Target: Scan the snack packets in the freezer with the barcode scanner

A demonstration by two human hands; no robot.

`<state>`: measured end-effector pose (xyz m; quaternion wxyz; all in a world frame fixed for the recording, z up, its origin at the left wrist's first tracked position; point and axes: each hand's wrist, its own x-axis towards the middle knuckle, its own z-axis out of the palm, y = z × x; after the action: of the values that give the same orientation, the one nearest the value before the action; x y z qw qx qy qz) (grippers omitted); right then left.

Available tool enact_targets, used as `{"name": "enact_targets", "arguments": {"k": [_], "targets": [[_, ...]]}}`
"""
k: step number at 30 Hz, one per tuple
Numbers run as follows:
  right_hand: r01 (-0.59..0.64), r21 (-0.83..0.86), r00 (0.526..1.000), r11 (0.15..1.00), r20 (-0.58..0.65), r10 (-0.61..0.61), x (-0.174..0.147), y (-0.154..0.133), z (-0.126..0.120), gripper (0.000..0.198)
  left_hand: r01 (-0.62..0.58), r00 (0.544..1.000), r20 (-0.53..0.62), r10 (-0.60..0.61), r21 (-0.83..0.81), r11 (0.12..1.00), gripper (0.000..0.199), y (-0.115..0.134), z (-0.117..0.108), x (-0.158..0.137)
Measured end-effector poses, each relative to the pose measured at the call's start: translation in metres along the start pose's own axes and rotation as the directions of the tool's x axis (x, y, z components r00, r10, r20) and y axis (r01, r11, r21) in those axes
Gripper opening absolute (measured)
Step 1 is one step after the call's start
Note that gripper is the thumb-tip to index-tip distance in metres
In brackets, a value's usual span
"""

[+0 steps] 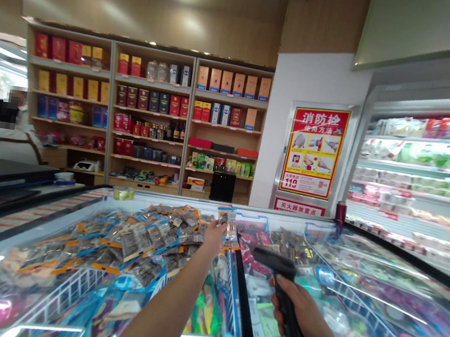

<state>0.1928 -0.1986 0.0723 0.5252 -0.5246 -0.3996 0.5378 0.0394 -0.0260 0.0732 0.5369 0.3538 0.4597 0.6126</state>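
My left hand [215, 236] reaches forward over the chest freezer and is closed on a small clear snack packet [231, 226] with blue and orange edges, held up at the far end. To its left, a heap of similar snack packets [148, 238] lies spread over the freezer's glass top. My right hand [301, 307] wraps around the grip of a black and yellow barcode scanner [289, 294]. The scanner's head points left, towards the freezer's middle divider and the held packet. Its cable runs down out of view.
Glass-topped chest freezers [383, 291] fill the foreground, with white wire baskets [70, 286] inside. A dark red flask [340, 213] stands at the back right corner. Boxed goods fill the wall shelves [153, 83]. At the far left is a person [2, 143] behind a counter.
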Motion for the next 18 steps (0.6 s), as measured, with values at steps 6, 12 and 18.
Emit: {"name": "enact_targets", "arguments": {"k": [6, 12, 18], "targets": [[0.001, -0.073, 1.000, 0.997, 0.016, 0.000, 0.009, -0.008, 0.007, 0.031, -0.005, 0.999, -0.032, 0.004, -0.024, 1.000, 0.019, -0.001, -0.002, 0.012], [0.000, -0.045, 1.000, 0.999, 0.002, 0.000, 0.012, -0.010, 0.013, 0.028, 0.000, 1.000, -0.026, -0.001, -0.048, 0.999, 0.020, -0.004, 0.001, 0.020], [-0.030, -0.010, 0.999, 0.999, 0.016, 0.030, 0.013, -0.010, 0.010, 0.028, -0.008, 1.000, -0.019, 0.008, -0.033, 0.999, 0.021, -0.010, 0.003, 0.028]]}}
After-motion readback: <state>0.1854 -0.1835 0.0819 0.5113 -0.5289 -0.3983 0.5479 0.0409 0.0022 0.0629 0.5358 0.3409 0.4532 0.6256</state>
